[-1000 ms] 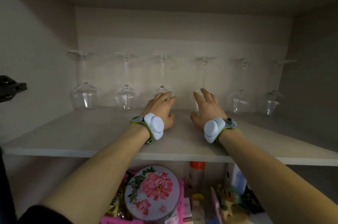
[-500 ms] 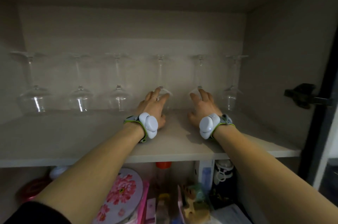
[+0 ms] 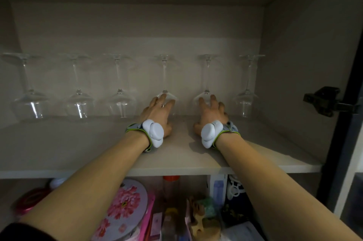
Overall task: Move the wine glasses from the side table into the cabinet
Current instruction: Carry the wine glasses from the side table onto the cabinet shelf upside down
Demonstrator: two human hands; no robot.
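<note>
Overhead, six inverted wine glasses (image 3: 79, 87) on shelf (image 3: 59, 142), hinge (image 3: 322, 101) at right

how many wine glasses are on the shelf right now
6, upside down in one row along the back: three left of the hands, one at each hand, one far right.

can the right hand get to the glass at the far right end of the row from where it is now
Probably yes. The right hand rests at the fifth wine glass, and the far-right glass stands just beside it on the same shelf, with bare shelf between. The cabinet wall beyond leaves little room.
</note>
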